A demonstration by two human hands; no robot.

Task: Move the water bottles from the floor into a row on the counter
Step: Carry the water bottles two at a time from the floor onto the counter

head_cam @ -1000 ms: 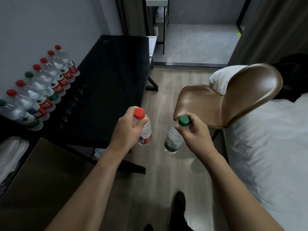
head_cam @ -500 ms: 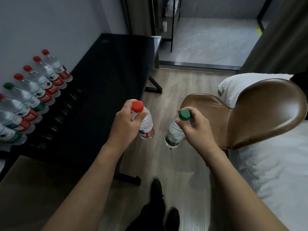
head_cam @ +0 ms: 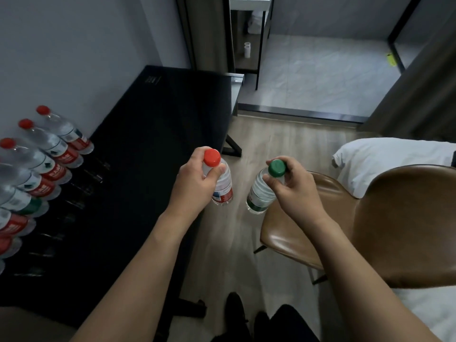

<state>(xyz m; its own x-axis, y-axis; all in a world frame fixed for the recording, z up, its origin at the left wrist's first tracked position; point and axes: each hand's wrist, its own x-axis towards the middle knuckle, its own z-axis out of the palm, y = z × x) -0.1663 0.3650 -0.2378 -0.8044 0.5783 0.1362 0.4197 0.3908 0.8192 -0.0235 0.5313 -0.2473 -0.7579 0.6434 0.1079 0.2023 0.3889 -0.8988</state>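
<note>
Shifted left in view since half a second ago: row of clear plastic water bottles [head_cam: 49, 154] along wall edge of black glossy worktop [head_cam: 158, 144], nearest ones now cut off by frame. Left hand [head_cam: 195, 183], grip wrapped round neck of clear red-capped, red-labelled bottle [head_cam: 220, 180], held upright above worktop's edge. Right hand [head_cam: 293, 188], grip pinching neck of clear green-capped, green-labelled bottle [head_cam: 262, 191], tilted, over wooden floor [head_cam: 276, 141] beside brown leather chair [head_cam: 394, 223].
</note>
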